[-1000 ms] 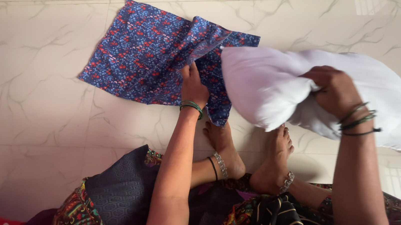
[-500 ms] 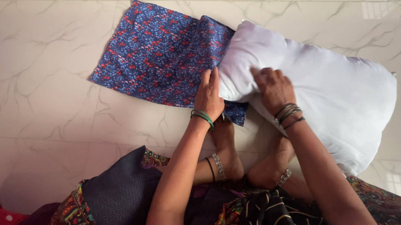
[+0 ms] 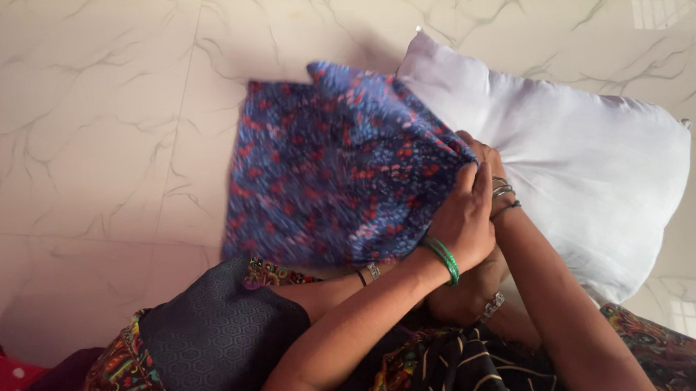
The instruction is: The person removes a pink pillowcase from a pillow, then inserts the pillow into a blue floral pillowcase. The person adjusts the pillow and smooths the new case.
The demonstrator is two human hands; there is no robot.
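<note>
Blue floral pillowcase (image 3: pixel 336 170): lifted off the marble-look floor tiles (image 3: pixel 62 141), bunched and blurred, open edge drawn toward the near end of the white pillow (image 3: pixel 589 168). Judged light, limp, prone to sagging; best taken at the open hem, one hand per side. Long axis running roughly from lower left up toward the pillow's upper corner, mouth facing right.

White pillow: lying on the floor, right of the case and touching it, long axis slanting from upper left to lower right. Judged soft, compressible, light, easily squeezed at a corner.

Left hand (image 3: pixel 466 221): green bangles at wrist, fingers closed on the case's edge.

Right hand (image 3: pixel 489 172): mostly hidden behind the left; grip cannot be told.

Patterned garment (image 3: pixel 208 351): across the lap, bottom of view.
</note>
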